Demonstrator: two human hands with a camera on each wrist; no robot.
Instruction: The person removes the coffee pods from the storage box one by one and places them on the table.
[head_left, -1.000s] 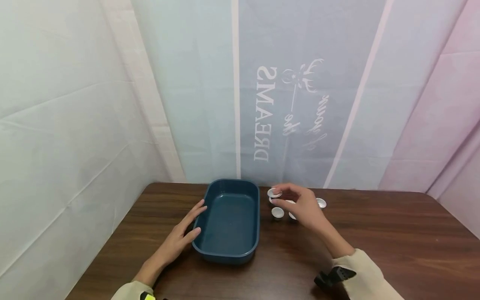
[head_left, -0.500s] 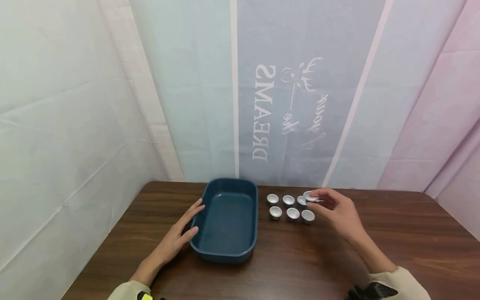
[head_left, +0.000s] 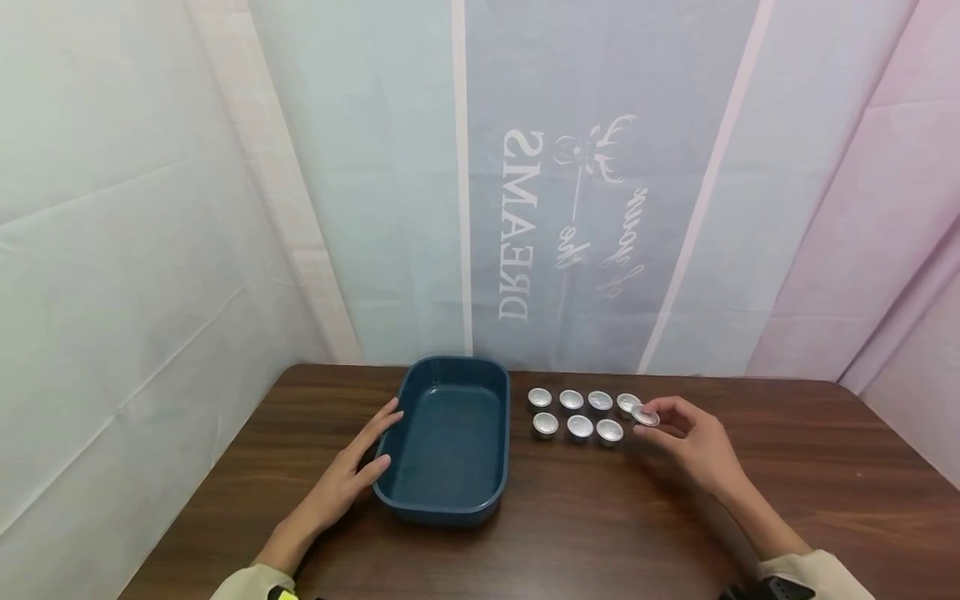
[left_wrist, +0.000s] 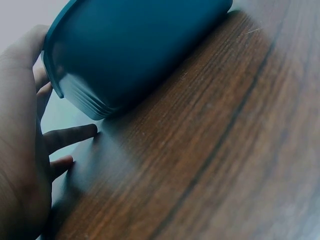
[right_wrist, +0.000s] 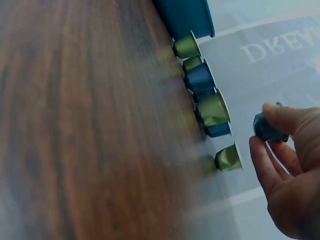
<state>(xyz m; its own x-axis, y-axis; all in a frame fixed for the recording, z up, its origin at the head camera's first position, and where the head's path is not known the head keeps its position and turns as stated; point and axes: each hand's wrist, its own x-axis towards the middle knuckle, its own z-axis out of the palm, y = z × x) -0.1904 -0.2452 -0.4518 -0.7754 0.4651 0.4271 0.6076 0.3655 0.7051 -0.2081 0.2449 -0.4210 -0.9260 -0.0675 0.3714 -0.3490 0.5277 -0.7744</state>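
Observation:
My right hand (head_left: 693, 442) pinches a coffee capsule (head_left: 645, 416) between thumb and fingers, its silver lid up, at the right end of the capsule rows. In the right wrist view the held capsule is dark blue and up off the table. Several other capsules (head_left: 580, 427) stand lid up in two rows, with green (right_wrist: 212, 110) and blue (right_wrist: 199, 77) bodies seen from the side. My left hand (head_left: 348, 475), fingers spread, touches the left rim of a dark blue plastic bin (head_left: 442, 510). Nothing lies inside the bin.
The bin stands left of the capsules on a dark wood-grain table (head_left: 600, 525). Behind the table hangs a pale printed curtain (head_left: 397, 208), close to its back edge. Another light cloth (head_left: 112, 292) hangs along the left side.
My right hand has moved right, from beside the bin to the far end of the rows, then slightly toward me, holding a capsule. The left hand stays at the bin.

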